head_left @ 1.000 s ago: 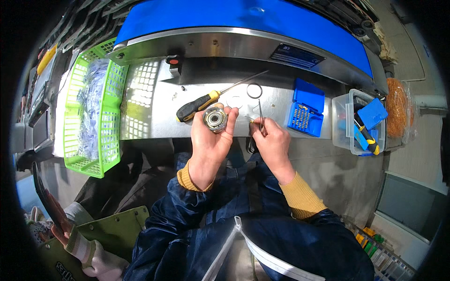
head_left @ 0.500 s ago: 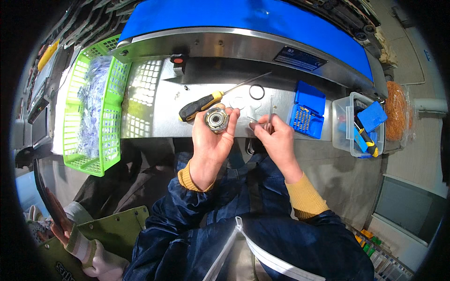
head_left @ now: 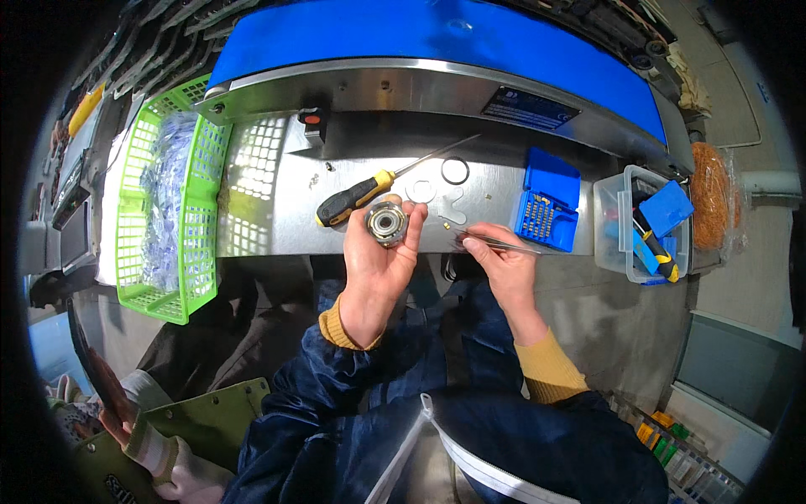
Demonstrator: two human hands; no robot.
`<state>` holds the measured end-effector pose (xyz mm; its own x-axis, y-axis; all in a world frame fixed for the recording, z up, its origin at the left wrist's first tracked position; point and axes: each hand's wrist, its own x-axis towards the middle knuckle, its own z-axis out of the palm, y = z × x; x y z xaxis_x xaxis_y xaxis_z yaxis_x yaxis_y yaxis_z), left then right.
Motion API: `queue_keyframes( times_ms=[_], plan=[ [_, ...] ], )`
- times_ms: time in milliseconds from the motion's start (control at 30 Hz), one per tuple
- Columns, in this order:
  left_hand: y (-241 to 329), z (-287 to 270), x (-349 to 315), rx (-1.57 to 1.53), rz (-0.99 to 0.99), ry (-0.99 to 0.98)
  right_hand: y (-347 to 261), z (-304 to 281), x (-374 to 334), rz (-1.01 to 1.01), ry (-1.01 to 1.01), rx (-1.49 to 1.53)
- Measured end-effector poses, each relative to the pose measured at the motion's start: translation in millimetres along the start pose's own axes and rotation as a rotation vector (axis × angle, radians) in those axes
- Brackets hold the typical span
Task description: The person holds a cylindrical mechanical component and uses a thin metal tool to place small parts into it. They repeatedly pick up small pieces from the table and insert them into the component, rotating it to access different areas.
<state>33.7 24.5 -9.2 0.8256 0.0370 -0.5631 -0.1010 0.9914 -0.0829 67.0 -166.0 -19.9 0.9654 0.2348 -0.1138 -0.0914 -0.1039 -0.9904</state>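
My left hand (head_left: 374, 273), palm up, is closed around a round metal part with a bearing (head_left: 386, 222) in its centre. To its right, my right hand (head_left: 506, 270) pinches thin metal tweezers (head_left: 514, 245), lying almost level. A tiny brass-coloured piece (head_left: 447, 225) is by their tip; whether they grip it I cannot tell. Beyond the hands, on the metal ledge, lie a black ring (head_left: 455, 170), a pale flat ring (head_left: 421, 191) and a small flat metal piece (head_left: 453, 208). A yellow-and-black screwdriver (head_left: 357, 200) rests behind my left hand.
An open blue case of bits (head_left: 546, 210) sits at the right, beside a clear plastic bin (head_left: 617, 220) holding tools. A green basket (head_left: 207, 210) with clear bags stands left. A blue conveyor belt (head_left: 420, 32) runs behind. Another person's hand (head_left: 117, 412) shows at lower left.
My right hand has turned the tweezers from upright to nearly level, and their tip now points left toward the metal part. My left hand keeps its hold with little movement.
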Motion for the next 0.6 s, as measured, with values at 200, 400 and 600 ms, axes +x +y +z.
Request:
queue_keyframes(
  times_ms=[200,400,600],
  plan=[
    [-1.1,-2.6,1.2,0.007,-0.015,0.001,6.7,9.9,-5.4,-0.115,0.138,-0.151],
    [-1.4,-2.3,1.4,0.008,-0.009,-0.006,2.6,18.3,-1.6,-0.134,0.147,-0.188],
    [-1.1,-3.1,1.8,0.004,-0.002,0.003,-3.2,18.9,-4.5,-0.332,0.118,-0.319]
  ],
)
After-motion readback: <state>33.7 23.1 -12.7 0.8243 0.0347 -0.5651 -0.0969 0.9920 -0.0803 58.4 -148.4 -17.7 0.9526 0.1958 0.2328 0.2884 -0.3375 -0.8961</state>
